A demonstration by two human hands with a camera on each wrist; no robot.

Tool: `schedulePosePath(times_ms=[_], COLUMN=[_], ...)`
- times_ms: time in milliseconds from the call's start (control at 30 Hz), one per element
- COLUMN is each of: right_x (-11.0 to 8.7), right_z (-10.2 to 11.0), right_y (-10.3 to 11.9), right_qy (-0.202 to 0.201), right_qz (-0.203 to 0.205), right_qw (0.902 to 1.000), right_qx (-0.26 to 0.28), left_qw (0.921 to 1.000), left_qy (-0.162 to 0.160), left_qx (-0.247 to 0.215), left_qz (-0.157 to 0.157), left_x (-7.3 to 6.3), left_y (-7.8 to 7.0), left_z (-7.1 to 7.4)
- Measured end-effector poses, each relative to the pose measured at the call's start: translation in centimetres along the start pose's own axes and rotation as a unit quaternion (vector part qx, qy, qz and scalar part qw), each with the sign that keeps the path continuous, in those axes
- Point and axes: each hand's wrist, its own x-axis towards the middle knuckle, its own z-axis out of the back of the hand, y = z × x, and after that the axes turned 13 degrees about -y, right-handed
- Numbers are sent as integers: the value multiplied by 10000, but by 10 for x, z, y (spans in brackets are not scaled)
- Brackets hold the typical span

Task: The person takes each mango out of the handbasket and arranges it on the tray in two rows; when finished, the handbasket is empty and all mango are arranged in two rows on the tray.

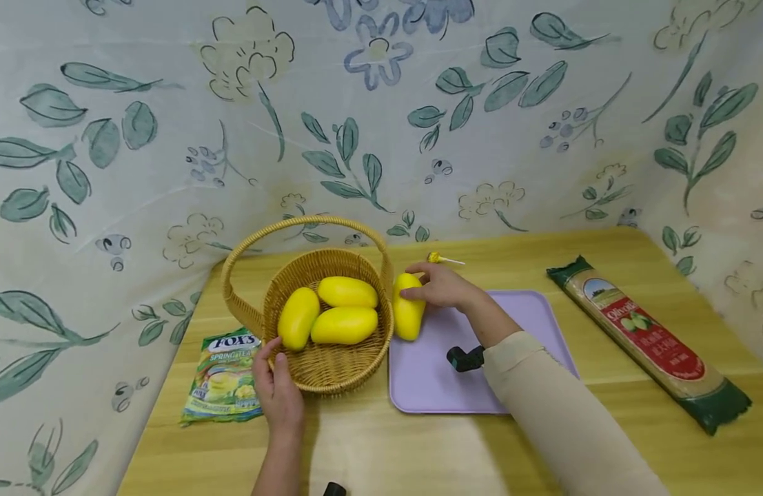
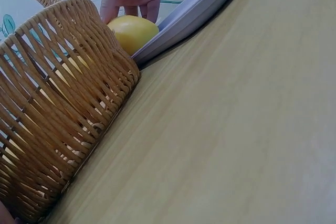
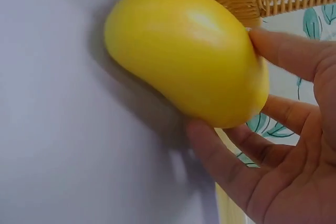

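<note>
My right hand (image 1: 440, 284) holds a yellow mango (image 1: 408, 310) by its far end, thumb on one side and fingers on the other. The mango lies over the left edge of the lilac tray (image 1: 480, 403), right beside the wicker basket (image 1: 338, 379). Three more mangoes (image 1: 344, 325) lie inside that basket, whose tall handle (image 1: 307, 220) arches upward. At the basket's near left side, my left hand (image 1: 280, 399) rests against the wall with its fingertips at the rim. Only a sliver of it shows in the left wrist view.
A green Fox's candy bag (image 1: 222, 382) lies left of the basket, partly behind my left hand. Behind the tray is a yellow lollipop (image 1: 435, 257). A long pasta packet (image 1: 650, 337) lies slanted at the right, and a patterned cloth (image 1: 381, 138) hangs behind the table.
</note>
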Motion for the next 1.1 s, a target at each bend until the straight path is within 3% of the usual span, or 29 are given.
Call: schedulePosePath(times_ms=[233, 333, 533, 700, 900, 1000, 1100], right_x=[1, -6, -39, -80, -118, -121, -112], right_z=[-12, -9, 11, 14, -18, -41, -62], right_y=[-2, -1, 15, 33, 51, 59, 68], right_qy=[-33, -129, -749, -910, -690, -461, -440], right_qz=[-29, 75, 545, 899, 1621, 2048, 2260], right_qw=[10000, 9994, 9887, 9848, 9821, 9775, 9731], right_qx=[-5, -300, -1175, -1177, -666, -226, -8], left_qw=[9999, 9999, 9995, 9993, 9995, 9996, 9994], left_qy=[-1, 24, 103, 45, 25, 9, 39], left_qx=[-143, -150, -206, -231, -208, -202, -253], left_qz=[8, -49, -216, -283, -219, -198, -218], left_x=[1, 2, 4, 5, 5, 7, 7], left_y=[2, 3, 5, 3, 2, 3, 3], left_z=[2, 1, -3, -3, -2, -3, -4])
